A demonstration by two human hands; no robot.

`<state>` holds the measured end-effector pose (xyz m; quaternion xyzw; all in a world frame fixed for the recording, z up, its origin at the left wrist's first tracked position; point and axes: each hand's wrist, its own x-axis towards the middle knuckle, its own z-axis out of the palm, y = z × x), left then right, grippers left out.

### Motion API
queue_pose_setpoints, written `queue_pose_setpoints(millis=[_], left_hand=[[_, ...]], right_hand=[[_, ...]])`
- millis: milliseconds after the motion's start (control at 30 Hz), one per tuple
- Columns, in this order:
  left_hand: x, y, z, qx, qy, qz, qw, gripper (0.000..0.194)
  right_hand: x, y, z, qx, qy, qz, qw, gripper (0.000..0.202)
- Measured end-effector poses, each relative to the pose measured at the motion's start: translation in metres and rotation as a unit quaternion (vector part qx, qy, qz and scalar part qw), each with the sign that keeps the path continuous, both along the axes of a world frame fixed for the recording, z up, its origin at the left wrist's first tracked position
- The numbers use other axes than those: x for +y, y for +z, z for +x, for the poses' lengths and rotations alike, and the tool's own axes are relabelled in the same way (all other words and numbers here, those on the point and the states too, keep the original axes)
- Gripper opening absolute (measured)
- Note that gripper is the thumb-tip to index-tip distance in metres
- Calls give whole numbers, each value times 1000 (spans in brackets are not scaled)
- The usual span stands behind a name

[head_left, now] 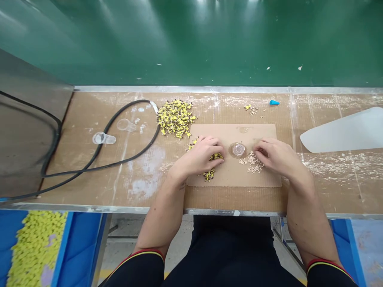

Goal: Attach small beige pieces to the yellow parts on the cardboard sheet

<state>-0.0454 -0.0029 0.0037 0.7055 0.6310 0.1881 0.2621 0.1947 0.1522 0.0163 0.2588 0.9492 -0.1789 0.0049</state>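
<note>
Roughly under the clear dish (239,150): cardboard sheet (233,177), long axis left-right. Left hand (205,154) left of dish, narrowly curled over yellow-and-black figures (208,174); right hand (277,156) right, about equally near, fingertips close above pale bits (254,169), dish's near-right. Fingertips partly hidden; cannot tell what either holds.

The single view looked forward and steeply down from the person's head, taking in both forearms and the bench (140,159) close below.
</note>
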Motion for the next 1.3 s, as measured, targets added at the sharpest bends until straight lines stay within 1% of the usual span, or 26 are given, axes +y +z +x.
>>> queue_pose_setpoints(millis=[67,167,233,300,400,500,600,667,733,833,933,1100,1200,1300], left_hand=[[0,1,-1,-14,8,7,1000,4],[-1,6,0,-51,27,24,998,5],[-2,10,1,-80,55,56,994,7],[-2,13,3,-123,95,100,983,9],[-2,11,6,-210,165,170,948,12],[0,7,8,-300,230,222,899,18],[3,4,9,-375,277,220,857,30],[4,5,11,-407,298,206,839,37],[4,6,13,-432,305,193,826,39],[4,9,16,-462,300,174,816,37],[3,9,18,-471,293,153,818,34],[4,7,21,-475,267,136,827,29],[5,5,23,-491,247,117,827,25],[6,3,24,-510,237,92,822,29]], right_hand=[[0,1,0,11,-1,-6,1000,15],[1,1,0,28,19,-22,999,14],[2,-1,0,26,32,-33,999,16],[2,-3,0,16,34,-37,999,19],[3,-6,0,5,26,-37,999,20],[3,-7,2,10,22,-46,999,20],[5,-7,4,28,28,-50,998,19],[5,-7,4,38,40,-45,997,18],[5,-8,3,36,50,-38,997,18],[3,-7,1,20,50,-34,998,21],[2,-5,0,16,48,-41,998,23],[6,-3,4,62,38,-67,995,20],[9,-3,5,68,31,-74,994,22],[10,-4,7,72,38,-75,994,21]])
